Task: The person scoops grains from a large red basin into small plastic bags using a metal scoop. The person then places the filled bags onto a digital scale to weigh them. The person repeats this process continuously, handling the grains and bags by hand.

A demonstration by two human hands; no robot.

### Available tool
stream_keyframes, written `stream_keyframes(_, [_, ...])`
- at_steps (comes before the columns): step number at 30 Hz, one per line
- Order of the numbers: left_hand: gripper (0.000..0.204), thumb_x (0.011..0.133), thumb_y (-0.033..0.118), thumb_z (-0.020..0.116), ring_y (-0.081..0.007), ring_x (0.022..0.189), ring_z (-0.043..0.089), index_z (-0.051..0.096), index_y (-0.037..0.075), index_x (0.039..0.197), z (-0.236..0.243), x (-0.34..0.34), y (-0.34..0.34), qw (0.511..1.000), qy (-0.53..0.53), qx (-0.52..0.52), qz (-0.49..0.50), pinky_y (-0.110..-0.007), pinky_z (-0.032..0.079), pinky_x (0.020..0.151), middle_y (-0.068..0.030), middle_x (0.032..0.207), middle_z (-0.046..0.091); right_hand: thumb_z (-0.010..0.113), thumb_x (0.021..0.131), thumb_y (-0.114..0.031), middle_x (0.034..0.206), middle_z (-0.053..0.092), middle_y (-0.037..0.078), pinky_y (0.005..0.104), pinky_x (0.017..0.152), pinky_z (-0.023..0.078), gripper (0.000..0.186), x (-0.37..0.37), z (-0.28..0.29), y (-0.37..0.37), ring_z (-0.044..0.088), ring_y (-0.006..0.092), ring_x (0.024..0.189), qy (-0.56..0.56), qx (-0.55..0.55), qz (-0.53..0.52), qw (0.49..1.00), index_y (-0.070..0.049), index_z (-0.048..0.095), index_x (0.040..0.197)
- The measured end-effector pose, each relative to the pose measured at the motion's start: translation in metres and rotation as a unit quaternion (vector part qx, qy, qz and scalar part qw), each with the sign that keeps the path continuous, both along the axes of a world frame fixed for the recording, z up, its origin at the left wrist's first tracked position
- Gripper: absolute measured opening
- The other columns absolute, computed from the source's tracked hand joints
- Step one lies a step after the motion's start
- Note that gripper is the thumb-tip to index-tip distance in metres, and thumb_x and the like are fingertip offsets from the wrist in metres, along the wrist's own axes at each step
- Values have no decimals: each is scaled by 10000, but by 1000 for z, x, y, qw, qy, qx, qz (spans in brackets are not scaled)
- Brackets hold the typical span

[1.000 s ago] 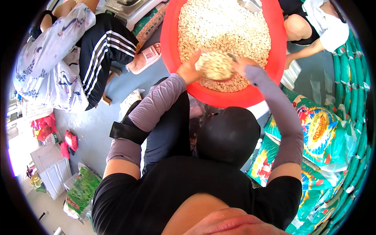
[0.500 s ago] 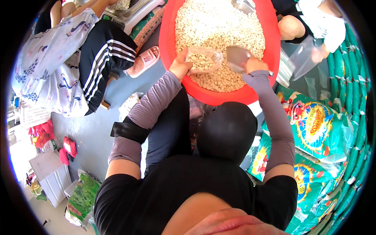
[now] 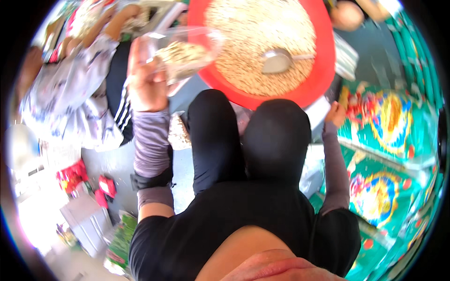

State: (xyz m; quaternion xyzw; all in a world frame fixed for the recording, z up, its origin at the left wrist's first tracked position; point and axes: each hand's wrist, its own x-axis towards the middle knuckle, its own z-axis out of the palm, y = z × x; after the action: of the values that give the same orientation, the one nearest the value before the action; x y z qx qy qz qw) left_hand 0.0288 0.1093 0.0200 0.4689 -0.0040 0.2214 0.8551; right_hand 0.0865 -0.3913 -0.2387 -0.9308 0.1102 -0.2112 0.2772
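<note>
My left hand (image 3: 149,86) holds a clear plastic bag (image 3: 213,44) up beyond the left rim of a red tub (image 3: 322,56). Inside the bag lies a portion of pale, nut-like or seed-like pieces (image 3: 180,52). The tub is full of the same kind of pieces (image 3: 253,28), heaped and blurred by motion. A metal scoop (image 3: 276,62) rests on them with its handle toward the right, and no hand touches it. Off the tub's lower right side is my right hand (image 3: 333,114), beside green printed sacks. Its fingers are small and smeared, so their grip is unclear.
Stacked green sacks (image 3: 389,126) line my right side. At the left sits a person in a patterned top (image 3: 70,103), close to my left arm. Another person's knee (image 3: 347,15) shows past the tub's right rim. A grey box (image 3: 86,220) and red packets (image 3: 72,175) lie lower left.
My left hand has carried the bag leftward, away from over the tub. The scoop has left my right hand and lies in the tub; that hand has moved down and right toward the sacks.
</note>
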Motion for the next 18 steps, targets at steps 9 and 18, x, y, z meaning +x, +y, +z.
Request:
stream_keyframes(9, [338,836,27,492,-98,594,435,483,-3,1172,-212,-45,101,970,169,-135,113,-205,391,516,-96,1109,539,689,755,-390,833,634,165,379,686,475,452,-72,-168,-22,614,281,758,380,117,-86,914,-10,565,966])
stream_keyframes(18, [144,774,184,571,-160,500,451,538,75,863,-332,-126,146,753,635,112,131,-282,382,394,-45,587,434,589,823,-332,899,633,168,445,772,458,277,-58,-130,-17,602,347,886,439,-108,116,884,-57,591,859])
